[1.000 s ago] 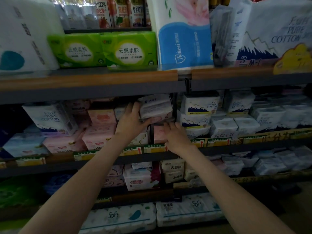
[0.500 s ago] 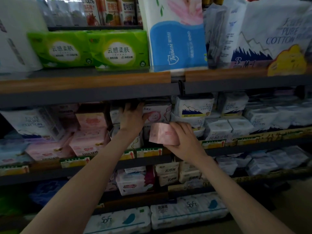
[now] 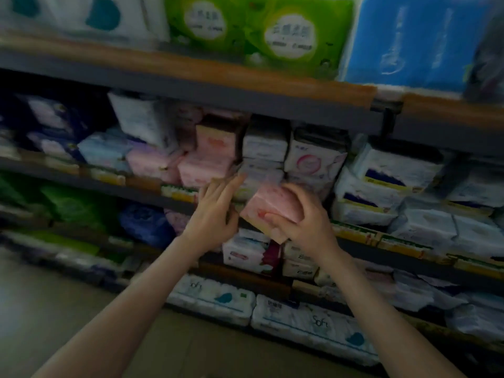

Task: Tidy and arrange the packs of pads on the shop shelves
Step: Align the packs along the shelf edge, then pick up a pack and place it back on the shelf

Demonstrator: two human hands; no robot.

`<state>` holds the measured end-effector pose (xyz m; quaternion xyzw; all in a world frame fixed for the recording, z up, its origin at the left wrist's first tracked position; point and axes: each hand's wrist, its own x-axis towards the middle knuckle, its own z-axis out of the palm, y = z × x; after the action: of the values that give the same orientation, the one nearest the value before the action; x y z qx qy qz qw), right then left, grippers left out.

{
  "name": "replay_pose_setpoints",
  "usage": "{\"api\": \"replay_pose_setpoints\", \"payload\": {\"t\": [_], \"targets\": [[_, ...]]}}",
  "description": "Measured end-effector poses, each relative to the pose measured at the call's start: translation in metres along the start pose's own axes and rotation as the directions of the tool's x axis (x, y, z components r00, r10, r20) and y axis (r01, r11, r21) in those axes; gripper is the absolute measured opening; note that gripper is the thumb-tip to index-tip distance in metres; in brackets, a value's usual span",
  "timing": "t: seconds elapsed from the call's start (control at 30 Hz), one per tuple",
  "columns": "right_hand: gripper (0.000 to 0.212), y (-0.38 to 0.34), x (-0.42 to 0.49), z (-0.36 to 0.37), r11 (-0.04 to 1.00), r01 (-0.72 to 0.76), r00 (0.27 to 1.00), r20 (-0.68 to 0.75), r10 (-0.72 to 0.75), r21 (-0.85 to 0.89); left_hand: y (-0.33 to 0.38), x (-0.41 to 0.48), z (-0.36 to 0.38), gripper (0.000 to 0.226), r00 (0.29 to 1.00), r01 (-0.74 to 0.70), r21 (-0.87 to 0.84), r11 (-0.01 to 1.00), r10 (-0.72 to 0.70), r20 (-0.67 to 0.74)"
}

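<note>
My right hand (image 3: pixel 305 222) grips a pink pack of pads (image 3: pixel 272 207), held tilted just in front of the middle shelf's edge (image 3: pixel 152 190). To its left, my left hand (image 3: pixel 215 211) has its fingers stretched out, their tips against a white pack (image 3: pixel 259 175) low in a stack. Above that stand another white pack (image 3: pixel 264 144) and a white pack with a pink ring (image 3: pixel 313 156). Pink packs (image 3: pixel 207 165) sit further left on the same shelf. The picture is blurred.
White and blue cotton packs (image 3: pixel 387 175) fill the shelf to the right. Green tissue packs (image 3: pixel 259 28) and a blue pack (image 3: pixel 417 42) stand on the upper shelf. Long white "Soft" packs (image 3: pixel 313 323) lie on the bottom shelf, above the floor (image 3: pixel 54 309).
My view has swung left and tilted. The right hand has drawn the pink pack further off the shelf. The left hand has dropped from the upper packs to beside the pink pack.
</note>
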<state>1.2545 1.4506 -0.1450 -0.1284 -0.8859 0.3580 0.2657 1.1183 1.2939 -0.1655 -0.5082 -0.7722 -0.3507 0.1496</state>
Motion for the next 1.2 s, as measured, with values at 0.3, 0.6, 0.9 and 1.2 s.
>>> {"api": "replay_pose_setpoints", "payload": {"t": [0.3, 0.6, 0.9, 1.2], "targets": [[0.034, -0.069, 0.024, 0.131, 0.963, -0.114, 0.853, 0.52, -0.03, 0.243, -0.063, -0.112, -0.094, 0.088, 0.973, 0.111, 0.22, 0.969, -0.152, 0.176], [0.086, -0.189, 0.055, 0.282, 0.968, 0.138, 0.686, 0.685, -0.245, 0.208, -0.185, -0.188, -0.238, 0.083, 0.923, 0.37, 0.349, 0.861, -0.385, -0.03], [0.055, -0.31, 0.093, 0.446, 0.89, 0.321, 0.78, 0.442, -0.442, 0.325, -0.319, -0.256, -0.371, 0.091, 0.773, 0.628, 0.405, 0.664, -0.594, -0.224], [0.067, -0.427, 0.214, 0.684, 0.826, 0.414, 0.789, 0.301, -0.535, 0.383, -0.546, -0.307, -0.531, 0.054, 0.7, 0.714, 0.491, 0.499, -0.522, -0.487]]}}
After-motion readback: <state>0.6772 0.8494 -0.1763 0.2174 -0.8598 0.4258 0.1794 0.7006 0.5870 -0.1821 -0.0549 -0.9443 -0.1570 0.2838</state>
